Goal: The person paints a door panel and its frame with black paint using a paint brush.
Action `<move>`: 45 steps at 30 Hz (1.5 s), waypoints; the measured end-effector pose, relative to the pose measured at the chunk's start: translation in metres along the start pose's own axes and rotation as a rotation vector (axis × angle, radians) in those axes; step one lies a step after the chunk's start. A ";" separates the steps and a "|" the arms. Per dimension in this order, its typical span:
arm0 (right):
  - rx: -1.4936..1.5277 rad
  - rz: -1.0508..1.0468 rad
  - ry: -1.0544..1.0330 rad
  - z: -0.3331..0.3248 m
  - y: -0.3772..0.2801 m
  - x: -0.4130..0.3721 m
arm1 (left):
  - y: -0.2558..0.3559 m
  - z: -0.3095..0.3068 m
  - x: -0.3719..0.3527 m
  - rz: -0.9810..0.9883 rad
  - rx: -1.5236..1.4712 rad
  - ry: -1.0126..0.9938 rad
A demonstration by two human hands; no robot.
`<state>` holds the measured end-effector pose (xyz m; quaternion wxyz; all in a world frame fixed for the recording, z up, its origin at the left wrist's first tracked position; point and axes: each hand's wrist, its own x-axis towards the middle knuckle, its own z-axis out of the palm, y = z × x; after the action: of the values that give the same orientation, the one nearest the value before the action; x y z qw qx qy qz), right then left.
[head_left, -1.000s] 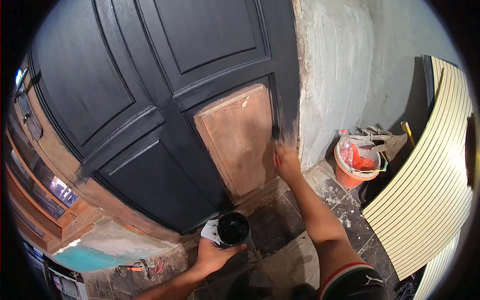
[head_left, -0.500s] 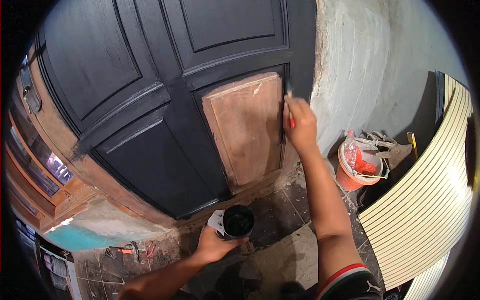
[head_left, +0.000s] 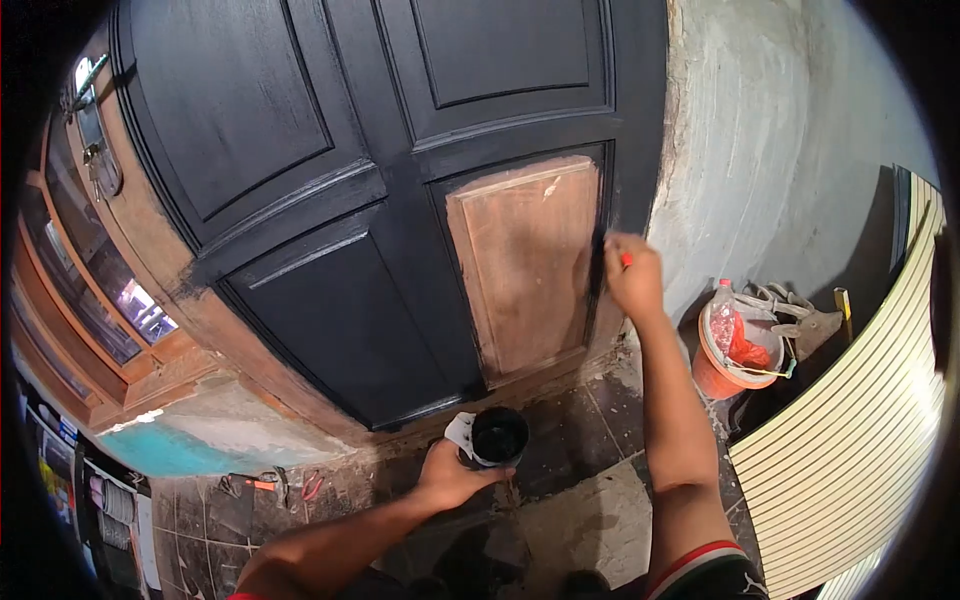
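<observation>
My right hand (head_left: 635, 282) is closed around a paintbrush (head_left: 627, 260), whose red handle end shows; its bristles are mostly hidden and blurred. The hand is at the right edge of a bare wood panel (head_left: 528, 275), low on a door (head_left: 400, 270) mostly coated black. Black paint covers the moulding along the panel's top and upper right side. Below the panel, my left hand (head_left: 450, 480) grips a dark cup (head_left: 500, 437) with black paint inside and a whitish piece (head_left: 461, 434) at its left rim.
To the right, an orange bucket (head_left: 722, 378) holds a clear bottle (head_left: 722, 312) and something red. Ribbed cream panels (head_left: 840, 440) lean at far right. Pliers (head_left: 313, 487) and other tools lie on the tiled floor at left. A grey wall (head_left: 730, 150) borders the door.
My right hand and the brush have moved down along the panel's right edge. The camera view has shifted, so the scene sits lower and farther right. My left hand still holds the cup.
</observation>
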<state>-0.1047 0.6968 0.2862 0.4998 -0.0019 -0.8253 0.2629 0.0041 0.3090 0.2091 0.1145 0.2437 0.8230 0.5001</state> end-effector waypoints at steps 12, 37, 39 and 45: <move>-0.241 0.233 -0.446 0.059 0.102 -0.138 | 0.018 0.000 -0.007 0.024 -0.007 0.046; 0.365 -0.169 -0.801 -0.027 -0.192 -0.071 | -0.008 -0.016 0.010 0.242 0.055 0.291; 0.333 -0.206 -0.805 -0.022 -0.193 -0.080 | 0.000 -0.018 0.007 0.238 0.097 0.290; 0.418 -0.085 -0.772 -0.029 -0.203 -0.070 | -0.002 -0.017 0.008 0.215 0.135 0.327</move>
<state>0.0072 0.5164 0.3278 0.1551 0.2314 -0.8799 0.3849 -0.0107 0.2990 0.2161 -0.0913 0.2526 0.8316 0.4861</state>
